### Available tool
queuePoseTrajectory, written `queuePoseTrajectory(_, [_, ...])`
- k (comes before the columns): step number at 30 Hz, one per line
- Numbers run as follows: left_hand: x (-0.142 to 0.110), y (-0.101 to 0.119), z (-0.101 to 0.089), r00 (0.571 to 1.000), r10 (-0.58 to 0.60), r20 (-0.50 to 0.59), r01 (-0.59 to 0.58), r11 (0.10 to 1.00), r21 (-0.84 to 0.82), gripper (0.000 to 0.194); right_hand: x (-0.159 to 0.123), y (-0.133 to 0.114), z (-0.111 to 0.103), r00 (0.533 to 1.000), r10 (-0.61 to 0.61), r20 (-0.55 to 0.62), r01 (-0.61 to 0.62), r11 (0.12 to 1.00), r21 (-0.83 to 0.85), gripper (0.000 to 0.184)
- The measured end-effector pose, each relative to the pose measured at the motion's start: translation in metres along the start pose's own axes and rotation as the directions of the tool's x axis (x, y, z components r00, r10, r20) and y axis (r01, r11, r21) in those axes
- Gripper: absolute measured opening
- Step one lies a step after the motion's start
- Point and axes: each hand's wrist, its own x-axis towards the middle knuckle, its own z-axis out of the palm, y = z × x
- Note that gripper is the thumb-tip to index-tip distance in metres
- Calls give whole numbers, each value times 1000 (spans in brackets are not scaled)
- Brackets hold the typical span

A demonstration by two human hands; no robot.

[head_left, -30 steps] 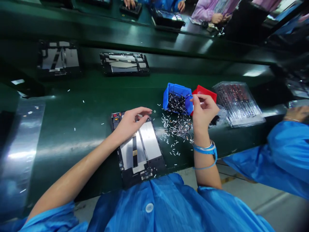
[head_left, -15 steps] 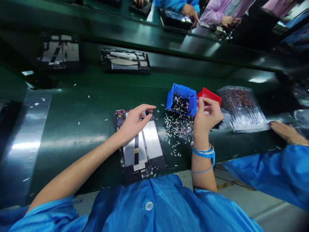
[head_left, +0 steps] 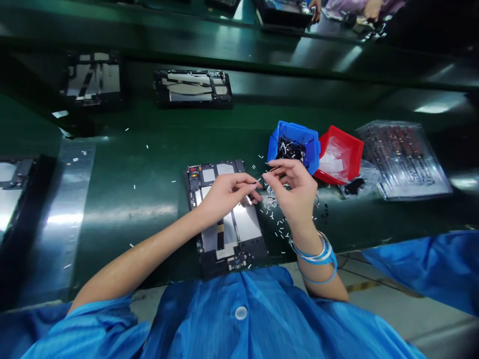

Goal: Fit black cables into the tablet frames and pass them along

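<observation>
An opened tablet-like device (head_left: 245, 224) lies on the green bench in front of me, with silvery panels and dark cables showing. Above its upper right part, my left hand (head_left: 228, 197) pinches one end of a thin dark strip with a white tip (head_left: 258, 180). The other end sits between the fingertips of my right hand (head_left: 299, 194), which is closed on it just right of the device. Fingers partly cover the strip. Small white scraps (head_left: 280, 230) are scattered below my right hand. Behind that hand stands a blue bin (head_left: 314, 152) of black strips.
Beside the blue bin are a red bin (head_left: 354, 159) with clear plastic in it and a stack of clear trays (head_left: 407, 164). Two more opened devices, one in the middle (head_left: 194, 89) and one at left (head_left: 93, 80), lie farther back. A neighbour's blue sleeve (head_left: 430, 264) shows at right.
My right hand has come left from near the bins to meet my left hand. The left hand's fingers have closed from apart into a pinch. My view has shifted slightly; the neighbour's hand is gone.
</observation>
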Motion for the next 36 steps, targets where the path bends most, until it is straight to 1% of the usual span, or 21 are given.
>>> queuePoseTrajectory(2, [1, -2, 2, 1000, -10, -23, 9, 1000, -30, 15, -6, 1, 4, 984, -156, -89, 141, 978, -155, 16])
queuePoseTrajectory(3, [1, -3, 3, 999, -3, -32, 2, 999, -32, 15, -9, 2, 5, 964, -249, -89, 222, 946, -236, 14])
queuePoseTrajectory(5, [0, -4, 4, 999, 25, -41, -26, 1000, -11, 16, -13, 1, 5, 920, -390, -29, 358, 871, -337, 9])
queuePoseTrajectory(7, [-1, -3, 5, 997, 66, -45, -64, 997, 49, 16, -14, -1, 3, 897, -441, 21, 419, 835, -357, 9])
queuePoseTrajectory(9, [-3, -3, 5, 993, 104, -48, -96, 986, 136, 16, -14, -2, 0, 892, -448, 58, 437, 823, -362, 9])
queuePoseTrajectory(11, [-4, -2, 5, 993, 108, -40, -98, 978, 186, 17, -12, 0, -3, 883, -459, 101, 461, 803, -378, 10])
queuePoseTrajectory(13, [-4, -2, 4, 999, 47, -18, -43, 989, 145, 19, -11, 4, -7, 884, -457, 100, 453, 782, -429, 12])
queuePoseTrajectory(15, [-4, -3, 4, 999, -46, 6, 45, 998, 51, 25, -11, 7, -11, 900, -434, 40, 394, 771, -501, 13])
queuePoseTrajectory(17, [-3, -4, 3, 994, -104, 24, 105, 994, -37, 30, -12, 8, -14, 908, -418, -25, 342, 773, -534, 17])
queuePoseTrajectory(19, [-1, -5, 2, 992, -113, 48, 117, 988, -102, 35, -14, 6, -15, 899, -436, -41, 356, 783, -511, 17])
queuePoseTrajectory(22, [-1, -6, 2, 992, -94, 88, 105, 985, -139, 40, -16, 1, -11, 890, -455, -5, 403, 793, -456, 11])
queuePoseTrajectory(25, [-3, -5, 3, 991, -84, 102, 93, 992, -90, 42, -15, 1, -8, 910, -411, 50, 392, 815, -428, 13])
queuePoseTrajectory(28, [-4, -3, 3, 989, -98, 113, 102, 995, -24, 42, -14, 2, -10, 930, -356, 93, 362, 843, -398, 17])
queuePoseTrajectory(31, [-4, -4, 3, 987, -111, 120, 112, 994, 3, 42, -14, 4, -13, 943, -306, 129, 332, 871, -363, 15])
queuePoseTrajectory(33, [-3, -5, 2, 987, -112, 113, 111, 994, 14, 42, -14, 5, -12, 949, -283, 141, 315, 887, -337, 14])
queuePoseTrajectory(36, [-2, -6, 2, 987, -121, 105, 119, 993, 25, 42, -14, 9, -10, 950, -282, 138, 312, 896, -316, 15])
